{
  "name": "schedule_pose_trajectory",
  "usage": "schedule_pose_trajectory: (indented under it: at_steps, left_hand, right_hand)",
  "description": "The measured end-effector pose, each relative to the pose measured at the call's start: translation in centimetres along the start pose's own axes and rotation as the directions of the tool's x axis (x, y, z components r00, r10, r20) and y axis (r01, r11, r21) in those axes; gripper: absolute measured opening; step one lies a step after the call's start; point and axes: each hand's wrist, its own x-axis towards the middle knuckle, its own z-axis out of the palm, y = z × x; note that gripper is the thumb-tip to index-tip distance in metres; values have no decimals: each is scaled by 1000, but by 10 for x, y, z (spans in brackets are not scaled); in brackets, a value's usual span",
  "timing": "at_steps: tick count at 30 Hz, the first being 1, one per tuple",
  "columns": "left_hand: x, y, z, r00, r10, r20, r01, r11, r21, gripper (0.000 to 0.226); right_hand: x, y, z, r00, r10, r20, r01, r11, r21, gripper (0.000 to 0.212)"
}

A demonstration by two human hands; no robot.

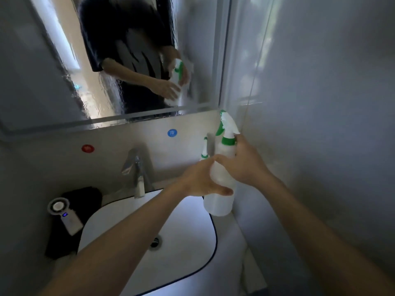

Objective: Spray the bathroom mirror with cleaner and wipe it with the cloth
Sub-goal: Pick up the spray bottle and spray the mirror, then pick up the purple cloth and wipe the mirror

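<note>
Nearby bottle (218, 202): faucet (136, 169), sink (188, 229), gadget (69, 221) atop blk cloth (87, 196).

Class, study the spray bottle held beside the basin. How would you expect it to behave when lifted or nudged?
The spray bottle looks like translucent plastic, so probably stiff yet slightly squeezable. It is tall and narrow with a trigger head on top, so likely tippy if nudged high. Its fill level isn't readable, so weight is uncertain.

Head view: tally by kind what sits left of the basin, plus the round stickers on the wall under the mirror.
Black cloth: 1
White handheld device: 1
Round wall stickers: 2, red sticker and blue sticker
Total: 4
</note>
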Motion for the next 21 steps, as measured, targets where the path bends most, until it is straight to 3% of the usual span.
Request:
schedule_pose_trajectory:
  at_steps: [4, 10, 16, 21]
  left_hand:
    - [-11, -11, 46, 999, -21, 26, 23, 998, -52, 98]
    - [-28, -37, 91, 984, -55, 167, 97, 961, -257, 99]
    - [-55, -73, 104, 958, -279, 61, 285, 921, -267, 61]
    - [-78, -99, 112, 949, -315, 28, 306, 890, -337, 17]
  right_hand:
    - [-18, 33, 7, 997, 68, 27, -69, 997, 39, 48]
    - [-42, 76, 25, 988, 148, 54, -152, 985, 78, 30]
    - [-60, 115, 51, 979, 201, -42, -198, 977, 75, 35]
    - [-68, 149, 87, 968, 247, -43, -246, 969, 30, 42]
